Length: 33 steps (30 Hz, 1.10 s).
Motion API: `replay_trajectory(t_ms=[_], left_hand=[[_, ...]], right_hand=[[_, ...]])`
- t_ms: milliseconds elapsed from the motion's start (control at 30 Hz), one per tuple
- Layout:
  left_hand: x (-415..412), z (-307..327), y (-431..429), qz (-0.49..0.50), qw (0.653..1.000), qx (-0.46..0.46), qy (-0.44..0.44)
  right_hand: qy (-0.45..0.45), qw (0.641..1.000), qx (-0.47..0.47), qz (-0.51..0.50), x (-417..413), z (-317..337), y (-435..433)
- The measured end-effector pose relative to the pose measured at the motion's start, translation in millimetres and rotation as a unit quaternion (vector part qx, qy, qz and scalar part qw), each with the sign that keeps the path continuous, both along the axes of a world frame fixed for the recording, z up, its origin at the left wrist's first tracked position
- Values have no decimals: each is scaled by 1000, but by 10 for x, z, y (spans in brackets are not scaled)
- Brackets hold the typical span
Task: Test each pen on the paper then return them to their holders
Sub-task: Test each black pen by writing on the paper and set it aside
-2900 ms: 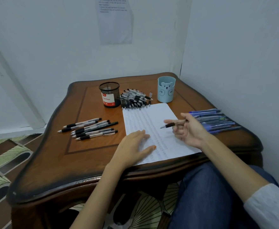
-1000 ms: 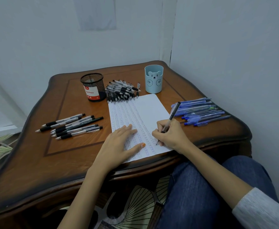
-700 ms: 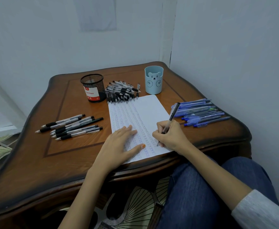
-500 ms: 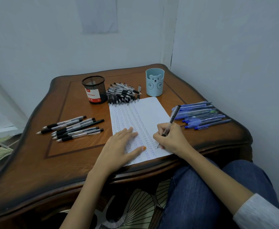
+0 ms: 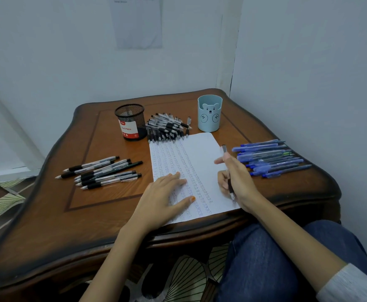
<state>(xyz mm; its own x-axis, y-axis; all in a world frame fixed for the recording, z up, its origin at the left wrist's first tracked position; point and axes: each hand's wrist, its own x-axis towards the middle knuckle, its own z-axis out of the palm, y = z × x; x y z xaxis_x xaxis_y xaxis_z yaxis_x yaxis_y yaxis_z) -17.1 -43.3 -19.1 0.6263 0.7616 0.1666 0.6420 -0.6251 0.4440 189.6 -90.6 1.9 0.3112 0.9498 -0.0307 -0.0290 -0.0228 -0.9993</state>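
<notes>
The pen (image 5: 230,187) sits in the right hand (image 5: 239,182), fingers curled round it, over the right edge of the paper (image 5: 196,152). The left hand (image 5: 163,197) lies flat on the sheet, fingers straight. The two hands are apart.

On the wooden counter (image 5: 104,203), black pens (image 5: 102,171) lie left and blue pens (image 5: 269,159) right. At the back stand a mesh holder (image 5: 131,123) and a bear holder (image 5: 209,113), with another pen pile (image 5: 167,128) between them. The counter fills a white-walled corner, and bare wood runs along its near left edge.

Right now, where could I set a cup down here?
Widest bare patch: near-left corner of the table, in front of the black pens, left of the left hand. Another lies left of the mesh holder. Crowded: the pen pile between mesh holder and bear cup, and the blue pens beside the paper.
</notes>
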Motion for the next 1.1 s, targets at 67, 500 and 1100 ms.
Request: replay_trajectory(t_ms=[67,500,1100], left_hand=[[-1,38,43,6,1000,-1,-10],[96,207,727,38,998,7,53],[137,69,1069,57,996,72,21]], right_hand=[[-25,999,8,19,-5,32,33],[-73,997,6,19,23,244,631],[-302,952,44,10,164,351,2012]])
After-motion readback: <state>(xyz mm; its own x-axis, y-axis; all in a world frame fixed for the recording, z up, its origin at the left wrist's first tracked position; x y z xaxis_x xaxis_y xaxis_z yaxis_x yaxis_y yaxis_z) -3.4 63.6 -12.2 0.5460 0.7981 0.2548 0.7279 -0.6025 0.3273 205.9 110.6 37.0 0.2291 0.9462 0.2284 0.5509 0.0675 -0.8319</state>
